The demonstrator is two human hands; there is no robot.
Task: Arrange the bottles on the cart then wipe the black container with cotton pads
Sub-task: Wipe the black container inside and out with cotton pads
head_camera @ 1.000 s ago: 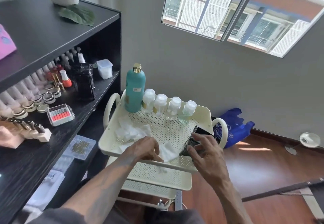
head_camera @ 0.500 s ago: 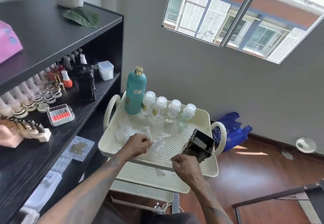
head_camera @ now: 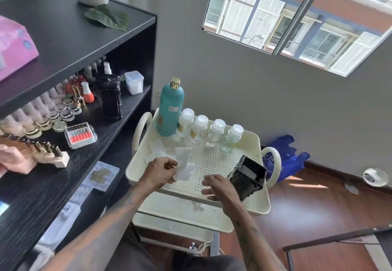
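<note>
**Cotton pad picked up, black container held at cart's right side**

Cream perforated cart (head_camera: 262,143) stands beside a black shelf unit (head_camera: 89,37), grey wall and window behind, wood floor at right. Along the top tray's back edge: a tall teal bottle (head_camera: 170,109) with gold cap at the left, then four small clear bottles (head_camera: 210,132) with white caps in a row, all upright, close together. Loose white cotton pads (head_camera: 158,147) lie on the tray's left part. Left hand (head_camera: 160,173) over the tray's front-left, grip clenched on a white cotton pad (head_camera: 184,164), pinched at the fingertips. Right hand (head_camera: 220,188) at the tray's front edge, grip grasping the black container (head_camera: 249,177) from its left side; fingers blurred. Container is tilted, open mouth facing up and right, near the cart's right handle (head_camera: 275,164). Pad and container apart. Shelf holds nail polish bottles (head_camera: 42,109) and a dark rectangular bottle (head_camera: 109,97).
</note>
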